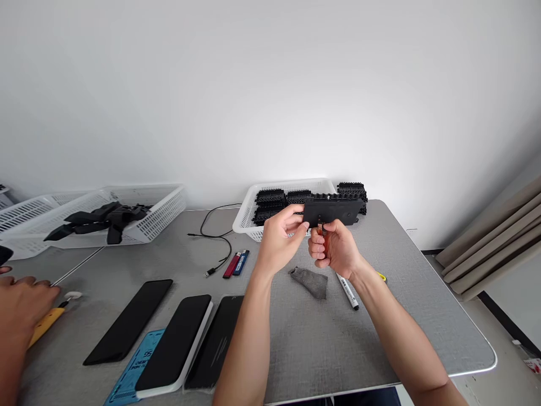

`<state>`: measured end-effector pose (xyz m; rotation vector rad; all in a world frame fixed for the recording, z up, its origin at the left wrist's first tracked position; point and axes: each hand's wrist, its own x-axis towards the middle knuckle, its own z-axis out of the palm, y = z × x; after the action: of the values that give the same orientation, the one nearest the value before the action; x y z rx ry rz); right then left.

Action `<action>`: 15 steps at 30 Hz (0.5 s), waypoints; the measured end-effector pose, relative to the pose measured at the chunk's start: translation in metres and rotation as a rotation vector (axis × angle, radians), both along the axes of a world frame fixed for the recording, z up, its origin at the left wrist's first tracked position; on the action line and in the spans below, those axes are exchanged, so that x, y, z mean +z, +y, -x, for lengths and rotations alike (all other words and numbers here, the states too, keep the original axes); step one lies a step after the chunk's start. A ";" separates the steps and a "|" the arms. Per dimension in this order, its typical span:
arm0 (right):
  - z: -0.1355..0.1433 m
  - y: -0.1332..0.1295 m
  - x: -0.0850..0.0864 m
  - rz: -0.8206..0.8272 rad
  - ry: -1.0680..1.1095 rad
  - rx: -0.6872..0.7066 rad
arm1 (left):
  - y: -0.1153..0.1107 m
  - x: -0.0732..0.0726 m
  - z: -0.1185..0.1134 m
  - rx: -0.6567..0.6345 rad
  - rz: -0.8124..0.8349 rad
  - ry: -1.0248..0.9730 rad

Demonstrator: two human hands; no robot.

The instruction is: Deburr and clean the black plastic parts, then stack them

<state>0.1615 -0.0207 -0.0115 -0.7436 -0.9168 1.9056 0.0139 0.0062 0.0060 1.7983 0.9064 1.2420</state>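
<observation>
Raised above the table, a black plastic part [333, 212] with a ridged upper edge is gripped at its left end by my left hand [282, 237], fingers and thumb closed on it. Under that part, my right hand [336, 248] wraps around a small orange lighter [326, 241] with its metal top close to the part's lower face. Whether a flame burns cannot be made out. Below my hands lie a crumpled grey cloth [310, 281] and a white marker [348, 292]. A yellow item [382, 277] is partly hidden by my right forearm.
Behind my hands, a white basket [243, 219] holds several black ridged parts, with more stacked beside it [351, 189]. Left are phones [129, 321], a cable [230, 248], red and blue small packs [240, 263], a basket of black straps [164, 211], and another person's hand [21, 310].
</observation>
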 end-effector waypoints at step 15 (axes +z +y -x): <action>-0.029 0.004 0.005 -0.033 -0.021 -0.130 | 0.009 -0.005 0.010 0.102 0.016 -0.129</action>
<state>0.1903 -0.0164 -0.0068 -0.7865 -0.8888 1.7681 0.0039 0.0149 0.0007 1.6563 0.9416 1.3942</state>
